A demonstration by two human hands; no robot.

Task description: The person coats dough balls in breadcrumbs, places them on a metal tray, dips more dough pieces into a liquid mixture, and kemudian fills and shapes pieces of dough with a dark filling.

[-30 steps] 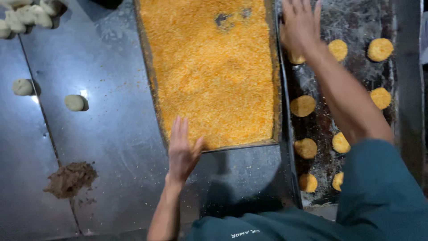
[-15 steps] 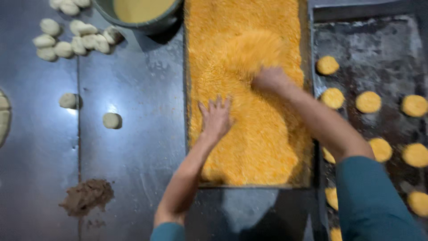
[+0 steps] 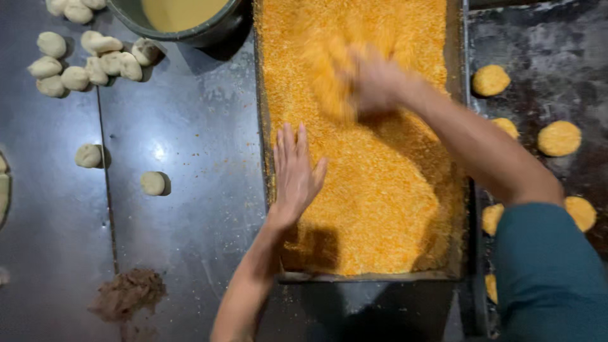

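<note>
Pressing flat against the crumbs, your left hand (image 3: pixel 296 174) lies with fingers straight and together, palm down, along the left edge of the long rectangular metal tray of orange breadcrumbs (image 3: pixel 373 190) that fills the middle of the frame; it grips nothing. Your right hand (image 3: pixel 373 82) sits in the upper middle of the frame, down in the crumbs of the same tray, blurred by motion and dusted orange, so you cannot tell how far its fingers are closed or whether anything is in them. Your right forearm runs from there to the lower right, where the teal sleeve (image 3: pixel 548 278) begins.

To the right of the tray, a dark, crumb-strewn baking sheet (image 3: pixel 551 38) carries round, orange-coated patties (image 3: pixel 558 138), spaced apart. At the top edge, just left of the tray, stands a round dark bowl of pale yellow batter (image 3: pixel 180 16). In the upper left, a cluster of pale, uncoated dough pieces (image 3: pixel 88 60) rests on the grey steel worktop (image 3: pixel 196 126), with two more pale balls (image 3: pixel 154 183) lying apart lower down. A small heap of brown mince-like filling (image 3: pixel 128 294) sits at the lower left.
</note>
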